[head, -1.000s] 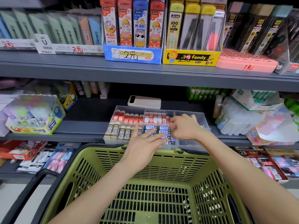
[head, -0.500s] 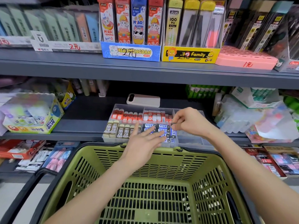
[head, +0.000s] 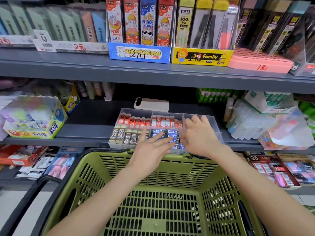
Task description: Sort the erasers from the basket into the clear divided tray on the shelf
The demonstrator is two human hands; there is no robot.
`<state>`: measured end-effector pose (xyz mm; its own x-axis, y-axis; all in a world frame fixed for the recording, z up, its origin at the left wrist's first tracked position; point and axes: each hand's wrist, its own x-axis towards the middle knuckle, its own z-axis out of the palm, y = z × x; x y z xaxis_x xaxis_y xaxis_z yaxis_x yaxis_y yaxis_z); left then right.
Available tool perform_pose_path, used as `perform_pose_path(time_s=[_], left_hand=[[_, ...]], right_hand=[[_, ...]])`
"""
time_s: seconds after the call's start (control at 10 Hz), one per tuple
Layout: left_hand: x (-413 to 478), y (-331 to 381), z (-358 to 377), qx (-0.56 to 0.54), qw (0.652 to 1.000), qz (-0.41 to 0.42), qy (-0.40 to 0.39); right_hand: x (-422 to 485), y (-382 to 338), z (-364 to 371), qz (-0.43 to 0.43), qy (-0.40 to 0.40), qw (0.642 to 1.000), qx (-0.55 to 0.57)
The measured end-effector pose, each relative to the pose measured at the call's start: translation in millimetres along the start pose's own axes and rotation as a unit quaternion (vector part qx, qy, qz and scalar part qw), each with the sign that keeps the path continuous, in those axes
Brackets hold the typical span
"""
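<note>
Clear plastic marks the divided tray (head: 215, 123) at the centre of the frame, on the middle shelf (head: 88, 132), its compartments lined with erasers (head: 134, 120). The green basket (head: 88, 169) below shows none on its visible floor, so the sorting looks nearly done. The left hand (head: 151, 149) lies flat, fingers straight, on the blue-labelled erasers (head: 172, 132). The right hand (head: 201, 138) curls its fingertips at that row's right end; whether they pinch one or only push cannot be told. The next move probably calls for squaring the row snug.
</note>
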<state>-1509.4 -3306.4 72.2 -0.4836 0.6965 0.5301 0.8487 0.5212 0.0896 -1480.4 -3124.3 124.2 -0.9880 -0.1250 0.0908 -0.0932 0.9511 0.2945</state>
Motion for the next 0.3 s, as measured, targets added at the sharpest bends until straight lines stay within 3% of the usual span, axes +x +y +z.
perform_pose_path(time_s=[0.1, 0.3], left_hand=[[1, -1, -3, -0.014, 1.0, -0.008, -0.012], [0, -5, -6, -0.091, 0.995, -0.041, -0.028]], right_hand=[[2, 2, 6, 0.029, -0.032, 0.999, 0.028], [-11, 5, -9, 0.067, 0.055, 0.992, 0.09]])
